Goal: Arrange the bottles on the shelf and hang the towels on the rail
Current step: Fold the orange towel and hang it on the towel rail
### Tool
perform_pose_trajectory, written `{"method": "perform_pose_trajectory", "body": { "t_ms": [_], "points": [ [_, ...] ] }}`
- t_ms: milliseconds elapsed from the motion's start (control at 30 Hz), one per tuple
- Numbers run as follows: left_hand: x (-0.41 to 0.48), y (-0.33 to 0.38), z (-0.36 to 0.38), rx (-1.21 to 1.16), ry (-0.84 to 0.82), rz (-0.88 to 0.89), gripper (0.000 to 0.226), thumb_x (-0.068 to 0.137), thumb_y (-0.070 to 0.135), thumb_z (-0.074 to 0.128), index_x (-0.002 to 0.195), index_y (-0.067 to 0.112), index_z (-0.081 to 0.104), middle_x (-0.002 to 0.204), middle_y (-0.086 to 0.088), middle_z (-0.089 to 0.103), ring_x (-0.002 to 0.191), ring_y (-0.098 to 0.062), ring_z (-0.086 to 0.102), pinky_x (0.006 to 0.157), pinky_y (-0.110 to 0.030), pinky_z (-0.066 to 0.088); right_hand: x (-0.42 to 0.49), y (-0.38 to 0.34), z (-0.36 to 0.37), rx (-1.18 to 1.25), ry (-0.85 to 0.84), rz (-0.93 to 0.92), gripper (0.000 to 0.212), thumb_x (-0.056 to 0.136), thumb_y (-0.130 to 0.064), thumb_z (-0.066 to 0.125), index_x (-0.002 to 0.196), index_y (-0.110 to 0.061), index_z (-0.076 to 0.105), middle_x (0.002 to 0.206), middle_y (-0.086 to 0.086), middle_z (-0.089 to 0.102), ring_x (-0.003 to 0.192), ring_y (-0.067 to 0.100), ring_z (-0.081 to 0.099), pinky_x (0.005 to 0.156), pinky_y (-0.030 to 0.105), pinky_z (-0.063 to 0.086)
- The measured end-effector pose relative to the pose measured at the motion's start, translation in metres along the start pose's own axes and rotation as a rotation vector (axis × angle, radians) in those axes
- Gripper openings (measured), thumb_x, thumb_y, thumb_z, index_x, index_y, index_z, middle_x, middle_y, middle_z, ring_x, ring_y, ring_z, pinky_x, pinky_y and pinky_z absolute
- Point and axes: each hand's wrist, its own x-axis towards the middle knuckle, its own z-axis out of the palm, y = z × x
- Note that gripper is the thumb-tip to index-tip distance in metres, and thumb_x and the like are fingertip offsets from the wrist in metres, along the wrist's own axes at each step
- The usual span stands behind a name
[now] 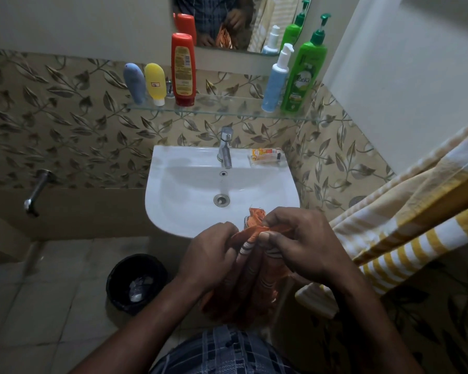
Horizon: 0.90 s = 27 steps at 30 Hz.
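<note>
An orange striped towel [250, 268] hangs bunched in front of the sink's near rim. My left hand [210, 251] and my right hand [295, 244] both grip its top edge. On the glass shelf [227, 110] stand a grey-blue bottle [134, 83], a yellow bottle [155, 83], a red bottle [183, 69], a white-and-blue pump bottle [276, 81] and a green pump bottle [303, 74]. A yellow-and-white striped towel [405, 211] hangs at the right; the rail under it is hidden.
A white sink [189, 211] with a chrome tap [225, 147] is just ahead; a small orange packet [266, 155] lies on its back ledge. A black bin [136, 282] stands on the floor at left. A wall tap [37, 193] juts out far left. A mirror [241, 20] hangs above.
</note>
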Motion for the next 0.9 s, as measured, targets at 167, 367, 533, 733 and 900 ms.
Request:
{"method": "perform_pose_trajectory", "body": {
  "t_ms": [167, 367, 533, 733, 900],
  "points": [
    [0.004, -0.013, -0.010, -0.196, 0.015, -0.068, 0.020, 0.091, 0.022, 0.062, 0.100, 0.022, 0.080, 0.092, 0.012, 0.077, 0.089, -0.009, 0.070, 0.079, -0.030, 0.054, 0.000, 0.019, -0.011, -0.064, 0.079, 0.124, 0.008, 0.083, -0.021, 0.084, 0.084, -0.026, 0.078, 0.076, -0.014, 0.076, 0.074, 0.001, 0.071, 0.068, 0.021, 0.053],
    [0.005, -0.014, -0.012, -0.433, -0.155, -0.178, 0.019, 0.092, 0.041, 0.058, 0.079, 0.033, 0.070, 0.071, 0.017, 0.066, 0.074, -0.006, 0.063, 0.075, -0.036, 0.049, 0.000, 0.041, -0.011, -0.126, 0.145, 0.304, 0.007, 0.083, -0.021, 0.085, 0.085, -0.023, 0.079, 0.072, -0.011, 0.074, 0.069, 0.000, 0.069, 0.065, 0.019, 0.050],
    [0.005, -0.010, -0.012, -0.340, -0.095, -0.161, 0.021, 0.092, 0.041, 0.054, 0.080, 0.029, 0.066, 0.070, 0.014, 0.064, 0.071, -0.002, 0.057, 0.069, -0.027, 0.043, -0.003, 0.045, -0.010, -0.135, 0.141, 0.352, 0.009, 0.085, -0.018, 0.084, 0.083, -0.024, 0.077, 0.070, -0.015, 0.069, 0.064, -0.010, 0.061, 0.060, 0.004, 0.040],
    [0.007, -0.007, -0.015, -0.196, -0.010, -0.023, 0.022, 0.094, 0.035, 0.058, 0.087, 0.022, 0.075, 0.082, 0.009, 0.066, 0.084, -0.006, 0.062, 0.075, -0.020, 0.042, -0.002, 0.053, 0.001, -0.217, 0.155, 0.387, 0.008, 0.086, -0.025, 0.083, 0.093, -0.023, 0.079, 0.085, -0.001, 0.075, 0.082, 0.020, 0.068, 0.070, 0.027, 0.049],
    [0.009, 0.005, -0.012, -0.288, 0.003, -0.101, 0.021, 0.091, 0.035, 0.058, 0.086, 0.024, 0.076, 0.082, 0.009, 0.069, 0.083, -0.008, 0.065, 0.076, -0.032, 0.050, -0.009, 0.041, 0.022, -0.140, 0.124, 0.220, 0.045, 0.086, -0.018, 0.082, 0.128, -0.030, 0.074, 0.120, -0.002, 0.078, 0.111, 0.017, 0.072, 0.097, 0.033, 0.056]
  ]
}}
